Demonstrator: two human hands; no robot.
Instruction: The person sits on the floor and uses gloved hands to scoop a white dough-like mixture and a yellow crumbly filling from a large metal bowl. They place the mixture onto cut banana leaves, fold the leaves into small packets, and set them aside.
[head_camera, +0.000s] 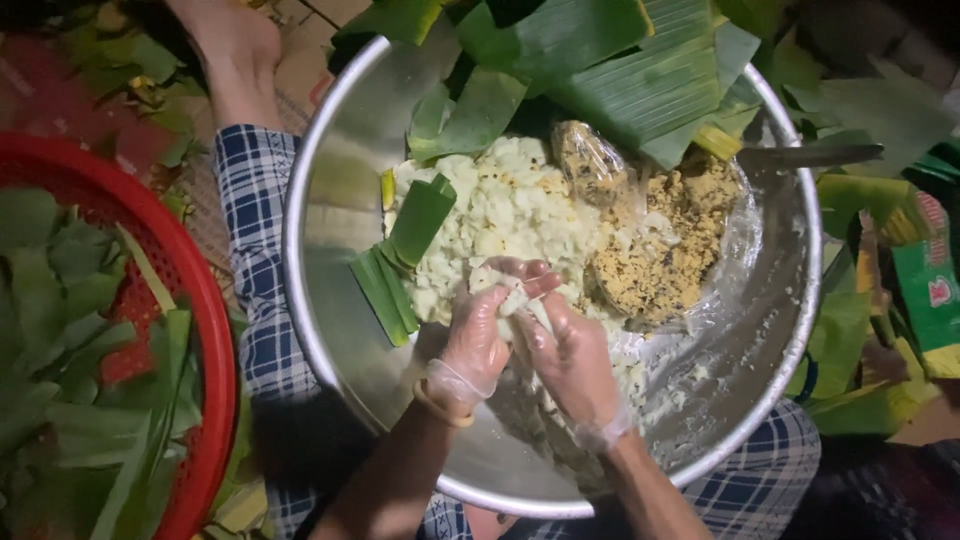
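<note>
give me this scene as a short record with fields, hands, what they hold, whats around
left hand: in a clear glove, pressing a lump of white dough
right hand: gloved, closed on the same lump
bowl: large metal bowl on the lap
in bowl: white dough pile, yellow crumbly filling, green leaf strips
left of bowl: red basket of leaves
top: banana leaves

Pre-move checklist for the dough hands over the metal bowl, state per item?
1. Left hand and right hand gloved: ok.
2. White dough lump held between both hands: ok.
3. Hands over the metal bowl: ok.
4. Yellow filling close beside the hands: ok.
5. Green leaf strips lying in the bowl within reach: ok.
6. Lump shaped evenly: cannot tell, fingers cover it.
</note>
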